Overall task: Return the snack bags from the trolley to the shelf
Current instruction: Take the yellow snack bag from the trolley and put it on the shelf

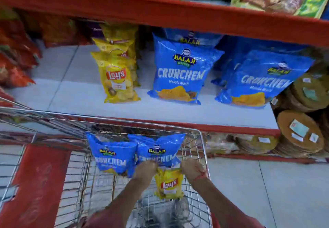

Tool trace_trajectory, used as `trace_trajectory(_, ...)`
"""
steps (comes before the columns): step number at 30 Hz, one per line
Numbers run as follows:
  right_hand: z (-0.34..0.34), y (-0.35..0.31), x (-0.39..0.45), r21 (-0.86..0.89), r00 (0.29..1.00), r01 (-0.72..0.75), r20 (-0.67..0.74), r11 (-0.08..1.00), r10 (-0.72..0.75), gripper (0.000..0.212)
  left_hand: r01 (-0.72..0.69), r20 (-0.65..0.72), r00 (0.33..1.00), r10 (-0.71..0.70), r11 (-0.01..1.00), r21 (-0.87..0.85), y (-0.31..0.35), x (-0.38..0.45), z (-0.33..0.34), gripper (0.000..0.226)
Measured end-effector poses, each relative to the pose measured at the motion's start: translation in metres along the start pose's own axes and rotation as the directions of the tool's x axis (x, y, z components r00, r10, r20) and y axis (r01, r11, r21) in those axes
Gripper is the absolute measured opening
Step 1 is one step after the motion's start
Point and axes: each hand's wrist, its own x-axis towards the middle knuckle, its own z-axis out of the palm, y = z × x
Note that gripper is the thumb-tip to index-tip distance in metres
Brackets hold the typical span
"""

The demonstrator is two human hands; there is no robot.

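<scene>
Inside the wire trolley (202,144) stand two blue Balaji Crunchem bags, one on the left (111,154) and one on the right (158,149). My left hand (145,171) and my right hand (191,170) both grip the lower edge of the right blue bag. A yellow Lay's bag (169,183) hangs just below, between my hands; whether either hand also holds it I cannot tell. On the white shelf (74,92) lie a stack of yellow Lay's bags (118,78) and blue Crunchem bags in the middle (179,71) and on the right (256,80).
A red shelf edge (160,8) runs overhead with green packets above it. Red snack bags (16,58) fill the shelf's left end. Stacks of round brown flatbread packs (302,133) sit at the right. A red panel (33,179) lines the trolley's left side.
</scene>
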Motion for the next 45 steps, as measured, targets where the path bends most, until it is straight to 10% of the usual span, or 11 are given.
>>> trace_trajectory(5, -0.012, -0.003, -0.013, 0.009, 0.996, 0.082, 0.045, 0.997, -0.082, 0.025, -0.031, -0.117, 0.993, -0.003, 0.957, -0.29, -0.024, -0.016, -0.014, 0.025)
trace_trajectory(17, -0.085, -0.058, -0.071, 0.233, 0.803, 0.557, -0.397, 0.797, -0.445, 0.012, -0.386, -0.589, 0.806, -0.064, 0.698, -0.603, -0.05, -0.109, -0.122, 0.014)
trace_trajectory(23, -0.132, -0.11, -0.089, 0.429, 0.737, 0.663, -0.514, 0.613, -0.438, 0.007, -0.523, -0.761, 0.638, -0.116, 0.66, -0.539, -0.053, -0.12, -0.189, 0.017)
trace_trajectory(29, -0.167, -0.161, -0.082, 0.255, 0.586, 0.761, -0.663, 0.596, -0.465, 0.007, -0.553, -0.863, 0.497, -0.086, 0.735, -0.392, -0.067, -0.113, -0.252, 0.025)
trace_trajectory(45, -0.137, -0.197, -0.007, 0.252, 0.632, 0.658, -0.697, 0.709, -0.339, 0.032, -0.421, -0.827, 0.531, -0.182, 0.791, -0.444, -0.104, -0.06, -0.25, 0.023)
